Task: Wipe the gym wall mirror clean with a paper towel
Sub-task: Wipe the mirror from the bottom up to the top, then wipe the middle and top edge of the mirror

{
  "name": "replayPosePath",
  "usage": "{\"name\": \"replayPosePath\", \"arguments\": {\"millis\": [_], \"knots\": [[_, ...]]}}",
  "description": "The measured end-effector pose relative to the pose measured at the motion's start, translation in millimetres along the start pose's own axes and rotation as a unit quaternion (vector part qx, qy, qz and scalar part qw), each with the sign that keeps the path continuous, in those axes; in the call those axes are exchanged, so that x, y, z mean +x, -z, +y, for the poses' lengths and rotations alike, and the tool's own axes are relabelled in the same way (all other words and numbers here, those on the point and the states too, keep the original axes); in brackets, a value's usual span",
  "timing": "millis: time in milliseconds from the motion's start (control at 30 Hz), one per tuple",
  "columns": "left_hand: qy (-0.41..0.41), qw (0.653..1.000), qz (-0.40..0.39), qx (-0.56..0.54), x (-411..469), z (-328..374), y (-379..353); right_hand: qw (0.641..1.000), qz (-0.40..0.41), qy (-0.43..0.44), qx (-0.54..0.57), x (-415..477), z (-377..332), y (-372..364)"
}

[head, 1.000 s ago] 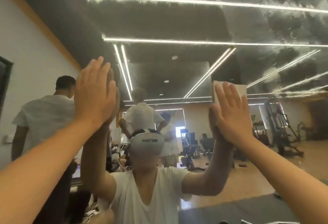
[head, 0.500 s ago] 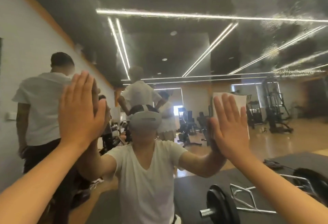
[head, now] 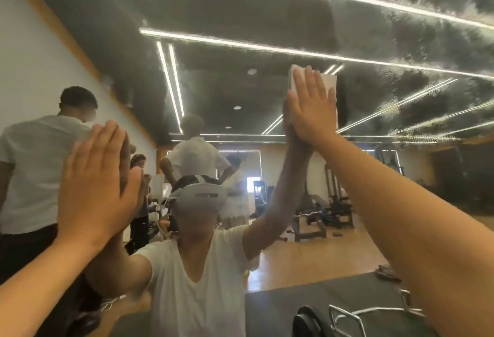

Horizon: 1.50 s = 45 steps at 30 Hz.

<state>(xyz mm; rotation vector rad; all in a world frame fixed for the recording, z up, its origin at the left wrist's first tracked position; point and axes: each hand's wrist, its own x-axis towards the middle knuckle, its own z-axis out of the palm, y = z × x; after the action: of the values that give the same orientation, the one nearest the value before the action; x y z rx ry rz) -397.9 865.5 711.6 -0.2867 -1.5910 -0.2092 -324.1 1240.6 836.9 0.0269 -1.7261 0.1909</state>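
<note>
**Fingers flat, towel pinned high on the glass**

Fingers [head: 307,80] of the right hand [head: 311,107] lay straight and close together, gripping nothing. They pressed the folded paper towel [head: 330,83] flat against the mirror [head: 267,10], upper centre-right of the frame. White corners of the towel showed above and to the right of the fingertips. My reading: a flat palm spreads pressure over the whole sheet, which suits wiping better than a pinch would.

Left hand [head: 96,176], lower left of the frame, was also straight-fingered and empty. Its palm met its own reflection on the glass. I took it for a brace while the right arm reached up.

Around:
- Grey streaky film [head: 427,51] lay across the upper right of the frame, thickest round the reflected light strips [head: 267,48]. It sat above and to the right of the towel. I judged that patch unwiped and the job partway at best.
- People in white shirts [head: 34,165] stood at left and centre with backs turned. I took them for reflections.
- Gym machines [head: 336,197] showed at right of centre.
- A dark mat [head: 307,294] with a weight plate [head: 304,320] and bar sat at the bottom edge, also apparently mirrored.

Obstacles: nothing sat between towel and glass. Height was the only hindrance I saw, since the worst smears lay above the towel.
</note>
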Motion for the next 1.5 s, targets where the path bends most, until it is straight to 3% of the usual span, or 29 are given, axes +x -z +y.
{"name": "replayPosePath", "arguments": {"millis": [400, 967, 1200, 1500], "knots": [[0.006, 1.0, 0.015, 0.027, -6.8, 31.6, 46.6, 1.0, 0.004, 0.017, -0.007, 16.1, -3.5, -0.5], [0.005, 1.0, 0.022, 0.014, -7.2, 31.2, 47.0, 0.992, 0.007, 0.117, -0.049, -211.7, -12.7, -47.3], [0.004, 1.0, 0.023, 0.011, -6.7, 30.7, 47.2, 0.989, -0.011, 0.144, -0.04, -174.5, -14.2, -43.0], [0.01, 1.0, 0.019, 0.011, -6.5, 30.0, 47.0, 0.988, -0.022, 0.15, -0.035, -24.6, -42.1, -13.2]]}}
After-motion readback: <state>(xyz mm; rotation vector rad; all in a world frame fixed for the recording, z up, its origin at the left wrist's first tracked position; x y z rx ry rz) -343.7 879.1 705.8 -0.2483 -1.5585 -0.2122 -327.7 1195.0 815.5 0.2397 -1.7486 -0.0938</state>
